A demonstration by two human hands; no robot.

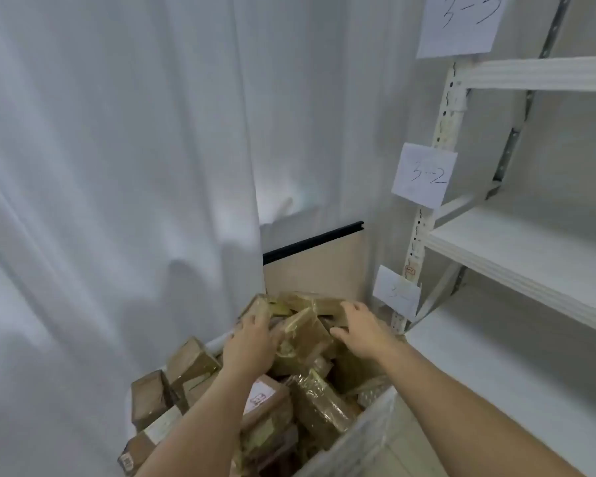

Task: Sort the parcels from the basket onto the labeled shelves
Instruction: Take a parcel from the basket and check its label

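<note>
A basket (pixel 365 428) heaped with several brown taped parcels stands low in the middle. My left hand (pixel 252 342) reaches over the heap, its fingers touching a small parcel (pixel 260 308) at the far left of the pile. My right hand (pixel 365 332) lies with spread fingers on a flat parcel (pixel 327 306) at the far side. Between the hands lies a parcel wrapped in glossy tape (pixel 303 333). Neither hand plainly grips anything. To the right stands a white shelf rack with paper labels "3-3" (pixel 461 22), "3-2" (pixel 424 175) and a lower label (pixel 396 294).
White curtains (pixel 117 166) hang along the left and back. A tan board with a black top strip (pixel 317 266) leans behind the basket. The white shelf boards (pixel 530 249) on the right carry nothing. The rack's upright post (pixel 427 215) stands close to the right hand.
</note>
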